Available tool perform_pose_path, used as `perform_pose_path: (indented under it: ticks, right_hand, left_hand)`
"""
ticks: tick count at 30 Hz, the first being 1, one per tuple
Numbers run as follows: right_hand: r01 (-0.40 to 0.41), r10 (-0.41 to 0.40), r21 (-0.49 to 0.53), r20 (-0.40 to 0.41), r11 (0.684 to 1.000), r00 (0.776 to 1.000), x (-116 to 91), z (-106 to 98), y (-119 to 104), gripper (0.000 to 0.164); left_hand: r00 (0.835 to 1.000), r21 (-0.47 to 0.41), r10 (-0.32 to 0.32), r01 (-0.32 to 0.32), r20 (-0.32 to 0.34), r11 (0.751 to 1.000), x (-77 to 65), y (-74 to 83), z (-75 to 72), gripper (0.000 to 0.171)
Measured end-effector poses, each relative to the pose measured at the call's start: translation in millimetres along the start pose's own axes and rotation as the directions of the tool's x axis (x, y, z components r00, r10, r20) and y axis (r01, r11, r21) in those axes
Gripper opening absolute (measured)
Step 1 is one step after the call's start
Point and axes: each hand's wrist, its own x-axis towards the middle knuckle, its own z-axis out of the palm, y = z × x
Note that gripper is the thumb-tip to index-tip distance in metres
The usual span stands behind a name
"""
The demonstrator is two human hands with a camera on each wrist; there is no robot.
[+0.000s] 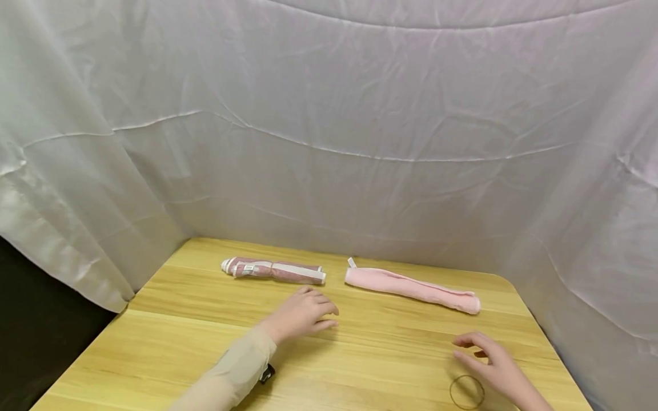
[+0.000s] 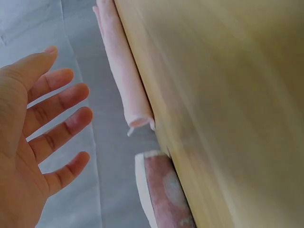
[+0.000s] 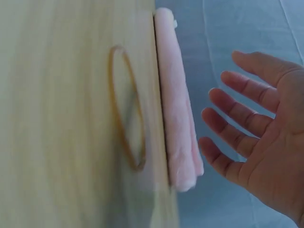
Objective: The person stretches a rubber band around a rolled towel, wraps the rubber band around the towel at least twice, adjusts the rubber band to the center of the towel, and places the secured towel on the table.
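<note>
A rolled mauve towel with white stripes lies toward the back left of the table, cinched near its middle. To its right a rolled pink towel lies at a slight slant, a small white tag at its left end. My left hand hovers just in front of the striped roll, its fingers spread and loosely bent around nothing. On the right, my right hand is held over the table in front of the pink roll, fingers relaxed and holding nothing. Beside it lies a brown rubber band, a thin loop.
The wooden table has rounded back corners. Pale grey curtains hang behind it and at both sides. A dark gap shows past the left table edge. A black strap sits at the left wrist.
</note>
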Motion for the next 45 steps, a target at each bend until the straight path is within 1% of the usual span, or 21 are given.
perform_pose_path:
  ticks: [3,5,9,12,15,18,19,23,24,26,27,30,33,35,38,41,43,45]
  right_hand:
    - [-0.035,0.034,0.056,0.011,0.998,0.999,-7.3,-1.7,11.3,0.018]
    - [-0.042,0.039,0.115,0.028,0.992,0.999,-11.6,-2.2,19.7,0.021]
    - [-0.11,0.093,0.222,0.083,0.969,0.992,-18.6,-3.4,33.6,0.028]
    - [-0.16,0.134,0.237,0.12,0.958,0.984,-21.8,-5.7,40.8,0.032]
    - [-0.194,0.16,0.218,0.167,0.956,0.973,-23.2,-8.7,46.0,0.033]
    - [-0.262,0.205,0.23,0.244,0.937,0.948,-24.3,-13.3,51.0,0.035]
    - [-0.288,0.22,0.236,0.275,0.928,0.936,-24.6,-14.8,52.9,0.037]
    - [-0.398,0.274,0.285,0.391,0.872,0.879,-25.6,-19.2,62.0,0.044]
    - [-0.423,0.287,0.295,0.409,0.857,0.866,-26.1,-19.8,64.2,0.044]
    - [-0.454,0.296,0.312,0.441,0.835,0.847,-27.1,-21.0,68.6,0.046]
    - [-0.46,0.296,0.313,0.451,0.831,0.842,-27.5,-21.4,70.7,0.046]
    - [-0.463,0.29,0.326,0.46,0.824,0.839,-29.1,-22.0,75.9,0.045]
    - [-0.442,0.274,0.302,0.466,0.844,0.842,-30.4,-21.1,79.6,0.045]
    - [-0.431,0.26,0.299,0.474,0.851,0.842,-30.8,-19.9,81.5,0.046]
    - [-0.379,0.21,0.304,0.467,0.874,0.859,-31.4,-17.4,83.4,0.044]
    - [-0.305,0.151,0.303,0.44,0.903,0.885,-31.8,-15.1,82.9,0.039]
    - [-0.256,0.119,0.289,0.418,0.923,0.901,-32.2,-13.9,81.6,0.036]
    - [-0.246,0.118,0.27,0.413,0.931,0.903,-32.0,-12.3,79.9,0.033]
  left_hand:
    - [1.0,-0.001,0.008,-0.008,-0.016,1.0,9.1,3.1,1.8,0.024]
    - [1.0,0.002,0.01,-0.01,-0.024,1.0,14.8,4.9,3.0,0.025]
    - [0.999,-0.004,0.017,-0.017,-0.032,1.0,25.3,9.1,4.7,0.029]
    - [0.999,-0.008,0.016,-0.016,-0.033,1.0,34.6,12.6,5.9,0.031]
    - [1.0,-0.005,0.004,-0.004,-0.029,1.0,45.5,15.5,9.5,0.032]
    - [1.0,-0.008,-0.006,0.006,-0.025,1.0,57.7,18.6,14.4,0.033]
    - [1.0,-0.006,-0.008,0.008,-0.026,1.0,61.7,19.5,16.1,0.034]
    - [0.999,-0.011,-0.011,0.01,-0.041,1.0,77.3,23.0,24.3,0.035]
    - [0.999,-0.009,-0.011,0.01,-0.049,1.0,81.2,23.8,26.6,0.035]
    - [0.998,-0.017,-0.013,0.012,-0.065,1.0,88.5,25.4,32.0,0.036]
    - [0.997,-0.021,-0.016,0.015,-0.073,1.0,92.0,26.3,34.7,0.036]
    - [0.996,-0.049,-0.031,0.026,-0.085,0.998,102.3,29.8,41.6,0.038]
    - [0.995,-0.091,-0.058,0.051,-0.078,0.994,112.1,34.0,47.5,0.038]
    - [0.995,-0.128,-0.08,0.071,-0.065,0.989,118.8,36.6,51.1,0.037]
    - [0.992,-0.159,-0.115,0.107,-0.044,0.982,129.3,40.0,57.6,0.037]
    - [0.99,-0.185,-0.139,0.132,-0.025,0.974,139.8,41.9,66.0,0.039]
    - [0.989,-0.182,-0.147,0.142,-0.017,0.973,146.8,42.5,72.2,0.042]
    - [0.988,-0.171,-0.155,0.151,-0.006,0.974,153.4,43.2,78.3,0.046]
